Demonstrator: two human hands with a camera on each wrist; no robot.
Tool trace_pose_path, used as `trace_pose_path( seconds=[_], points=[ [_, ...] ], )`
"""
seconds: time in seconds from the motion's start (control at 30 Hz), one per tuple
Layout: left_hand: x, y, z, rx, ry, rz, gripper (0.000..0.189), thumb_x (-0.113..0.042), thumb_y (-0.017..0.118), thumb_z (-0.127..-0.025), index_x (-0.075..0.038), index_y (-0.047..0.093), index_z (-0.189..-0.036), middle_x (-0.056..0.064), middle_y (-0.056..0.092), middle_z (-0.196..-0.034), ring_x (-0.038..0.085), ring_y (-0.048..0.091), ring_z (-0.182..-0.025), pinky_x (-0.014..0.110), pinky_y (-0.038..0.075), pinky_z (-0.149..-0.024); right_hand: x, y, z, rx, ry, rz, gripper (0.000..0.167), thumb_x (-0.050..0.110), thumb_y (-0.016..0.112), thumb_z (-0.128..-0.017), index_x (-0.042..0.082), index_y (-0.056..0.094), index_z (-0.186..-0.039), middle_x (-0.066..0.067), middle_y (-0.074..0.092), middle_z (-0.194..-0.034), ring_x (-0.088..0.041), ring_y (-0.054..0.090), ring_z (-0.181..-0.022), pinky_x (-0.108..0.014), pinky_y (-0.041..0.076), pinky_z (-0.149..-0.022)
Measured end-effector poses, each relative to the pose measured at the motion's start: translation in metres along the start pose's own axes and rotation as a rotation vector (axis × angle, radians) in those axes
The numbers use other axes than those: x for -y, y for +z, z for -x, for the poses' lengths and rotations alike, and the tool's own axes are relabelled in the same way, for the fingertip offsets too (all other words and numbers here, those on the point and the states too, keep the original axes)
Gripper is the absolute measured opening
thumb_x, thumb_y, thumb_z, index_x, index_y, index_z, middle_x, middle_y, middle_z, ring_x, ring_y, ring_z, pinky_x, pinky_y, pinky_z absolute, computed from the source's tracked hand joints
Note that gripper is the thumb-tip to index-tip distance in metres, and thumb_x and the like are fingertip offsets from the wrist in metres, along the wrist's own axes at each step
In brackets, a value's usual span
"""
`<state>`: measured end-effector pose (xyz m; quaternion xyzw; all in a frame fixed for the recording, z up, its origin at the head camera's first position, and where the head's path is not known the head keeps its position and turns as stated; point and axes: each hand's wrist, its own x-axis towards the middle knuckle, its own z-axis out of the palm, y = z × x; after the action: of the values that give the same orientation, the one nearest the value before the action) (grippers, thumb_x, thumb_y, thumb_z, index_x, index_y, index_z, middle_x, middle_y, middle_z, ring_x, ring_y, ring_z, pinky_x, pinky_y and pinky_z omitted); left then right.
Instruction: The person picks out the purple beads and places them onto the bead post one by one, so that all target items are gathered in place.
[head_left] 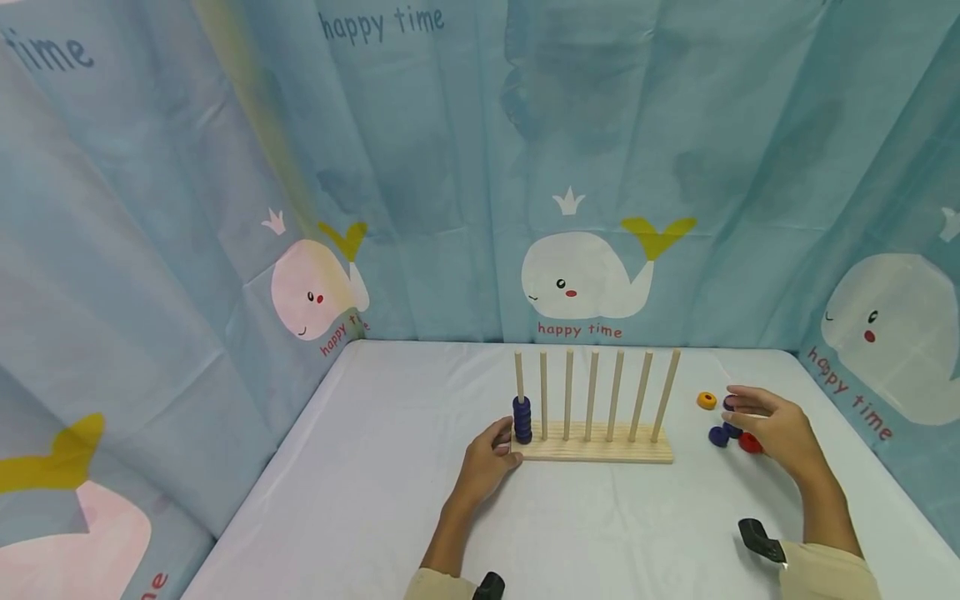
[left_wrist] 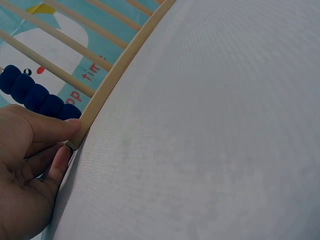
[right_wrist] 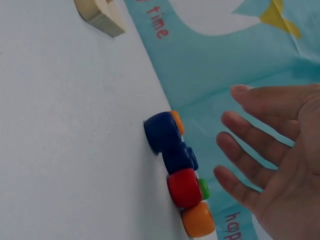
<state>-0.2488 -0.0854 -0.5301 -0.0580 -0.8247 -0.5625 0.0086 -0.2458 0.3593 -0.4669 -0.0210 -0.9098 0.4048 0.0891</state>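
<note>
Left hand (head_left: 480, 468) pinches the left end of the wooden rack (head_left: 596, 452), right hand (head_left: 778, 427) hovers empty, fingers apart, near the loose beads (right_wrist: 184, 188) right of the rack, and those look light, hard, probably slippery, best taken across the rims!

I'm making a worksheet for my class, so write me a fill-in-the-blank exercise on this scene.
1. The rack has ____ pegs.
2. The stacked beads are all ____.
3. In the head view, the left hand holds the rack's ____ end.
4. In that view, the loose beads near the right hand lie to the rack's ____.

Missing words: seven; blue; left; right.
</note>
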Motion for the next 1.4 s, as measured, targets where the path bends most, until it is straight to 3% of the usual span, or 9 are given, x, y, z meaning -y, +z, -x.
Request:
trace_pose_path(
  seconds=[0.13, 0.2, 0.33, 0.43, 0.57, 0.7, 1.1, 1.27, 1.4],
  points=[
    [-0.002, -0.001, 0.000, 0.002, 0.002, 0.001, 0.063, -0.006, 0.072, -0.084, -0.015, 0.050, -0.142, 0.006, 0.058, -0.131, 0.019, 0.058, -0.115, 0.028, 0.050, -0.095, -0.005, 0.000, 0.000, 0.025, 0.013, -0.015, 0.062, 0.042, 0.060, -0.095, 0.005, 0.046, -0.143, -0.025, 0.056, -0.130, -0.044, 0.051, -0.118, -0.056, 0.050, -0.088],
    [-0.002, -0.001, 0.000, 0.004, 0.000, 0.007, 0.063, -0.006, 0.072, -0.084, -0.015, 0.050, -0.142, 0.006, 0.058, -0.131, 0.019, 0.058, -0.115, 0.028, 0.050, -0.095, -0.007, 0.001, 0.000, 0.029, 0.020, -0.026, 0.064, 0.043, 0.060, -0.095, 0.004, 0.045, -0.144, -0.026, 0.055, -0.131, -0.046, 0.049, -0.120, -0.061, 0.047, -0.090],
    [-0.001, -0.002, 0.000, 0.005, 0.001, 0.011, 0.063, -0.006, 0.072, -0.084, -0.015, 0.050, -0.142, 0.007, 0.058, -0.131, 0.019, 0.058, -0.114, 0.027, 0.050, -0.094, -0.013, 0.001, 0.000, 0.035, 0.045, -0.022, 0.063, 0.041, 0.061, -0.095, 0.006, 0.045, -0.144, -0.024, 0.055, -0.131, -0.045, 0.048, -0.121, -0.036, 0.056, -0.080],
    [-0.001, -0.002, 0.000, 0.007, 0.005, 0.012, 0.064, -0.006, 0.072, -0.083, -0.015, 0.050, -0.142, 0.007, 0.058, -0.131, 0.019, 0.058, -0.114, 0.026, 0.050, -0.094, -0.018, 0.001, -0.001, 0.039, 0.065, -0.014, 0.060, 0.036, 0.063, -0.094, 0.007, 0.046, -0.144, -0.025, 0.055, -0.132, -0.045, 0.049, -0.120, -0.025, 0.053, -0.070],
    [0.000, -0.003, -0.001, 0.005, 0.007, 0.013, 0.064, -0.005, 0.072, -0.083, -0.015, 0.050, -0.142, 0.008, 0.058, -0.131, 0.019, 0.059, -0.114, 0.026, 0.050, -0.094, -0.023, 0.003, -0.002, 0.040, 0.080, -0.023, 0.057, 0.028, 0.065, -0.093, 0.006, 0.046, -0.143, -0.026, 0.054, -0.132, -0.047, 0.047, -0.120, -0.045, 0.055, -0.080],
    [0.000, -0.003, -0.001, 0.003, 0.004, 0.019, 0.064, -0.005, 0.072, -0.083, -0.015, 0.050, -0.142, 0.009, 0.059, -0.130, 0.019, 0.059, -0.114, 0.026, 0.050, -0.094, -0.025, 0.005, -0.004, 0.041, 0.086, -0.032, 0.058, 0.025, 0.065, -0.093, 0.004, 0.046, -0.143, -0.027, 0.053, -0.132, -0.048, 0.045, -0.122, -0.061, 0.045, -0.092],
    [-0.001, -0.002, -0.001, 0.010, 0.006, 0.021, 0.063, -0.004, 0.073, -0.083, -0.014, 0.050, -0.142, 0.009, 0.058, -0.131, 0.021, 0.058, -0.114, 0.029, 0.050, -0.094, -0.026, 0.009, -0.004, 0.042, 0.116, 0.018, 0.055, 0.008, 0.069, -0.088, -0.005, 0.048, -0.137, -0.029, 0.056, -0.127, -0.049, 0.048, -0.119, -0.060, 0.045, -0.092],
    [-0.001, -0.002, -0.001, 0.009, 0.008, 0.007, 0.064, -0.005, 0.073, -0.083, -0.014, 0.050, -0.142, 0.009, 0.059, -0.129, 0.020, 0.059, -0.113, 0.029, 0.050, -0.094, -0.026, 0.009, -0.003, 0.051, 0.151, 0.025, 0.054, 0.008, 0.069, -0.088, -0.007, 0.050, -0.136, -0.030, 0.056, -0.126, -0.049, 0.050, -0.116, -0.056, 0.050, -0.088],
    [-0.002, -0.002, -0.001, 0.015, -0.008, 0.003, 0.064, -0.005, 0.073, -0.083, -0.014, 0.050, -0.142, 0.009, 0.059, -0.129, 0.020, 0.060, -0.111, 0.030, 0.051, -0.094, -0.029, 0.009, -0.002, 0.070, 0.163, 0.041, 0.053, 0.008, 0.069, -0.087, -0.007, 0.051, -0.135, -0.033, 0.054, -0.126, -0.050, 0.049, -0.116, -0.060, 0.047, -0.091]
  ],
)
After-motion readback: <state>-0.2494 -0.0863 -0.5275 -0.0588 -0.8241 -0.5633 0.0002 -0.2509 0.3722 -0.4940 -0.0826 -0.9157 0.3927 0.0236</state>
